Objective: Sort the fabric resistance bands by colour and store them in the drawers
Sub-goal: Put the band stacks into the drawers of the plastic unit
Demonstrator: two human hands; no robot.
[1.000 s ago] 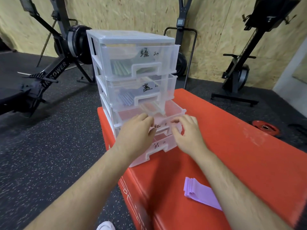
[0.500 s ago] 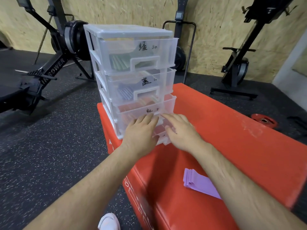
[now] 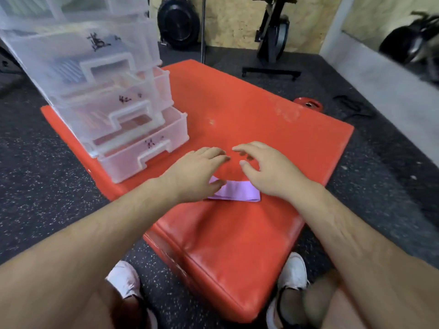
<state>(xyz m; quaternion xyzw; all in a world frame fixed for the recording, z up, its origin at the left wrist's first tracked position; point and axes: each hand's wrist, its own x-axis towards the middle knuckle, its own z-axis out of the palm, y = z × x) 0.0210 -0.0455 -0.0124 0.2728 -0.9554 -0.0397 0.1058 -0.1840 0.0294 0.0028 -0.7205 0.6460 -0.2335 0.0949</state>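
A stack of purple fabric bands (image 3: 234,193) lies flat on the red padded box (image 3: 237,245). My left hand (image 3: 197,174) hovers over its left end with fingers relaxed, holding nothing. My right hand (image 3: 266,169) hovers over its right end, fingers spread and slightly bent, also holding nothing. The clear plastic drawer unit (image 3: 90,74) stands at the box's far left corner. Its bottom drawer (image 3: 147,153) is pulled out and looks to hold nothing. The drawer above it (image 3: 123,103) holds pinkish bands and sits nearly closed. A higher drawer shows blue bands (image 3: 66,70).
Black speckled rubber floor (image 3: 47,186) surrounds the box. A red weight plate (image 3: 308,105) lies on the floor behind the box. Exercise machines (image 3: 273,36) stand along the wooden back wall. My white shoes (image 3: 294,271) are at the box's near edge.
Both hands left the drawer unit and came back over the purple bands. The third drawer has been pushed in. My view dropped down and to the right.
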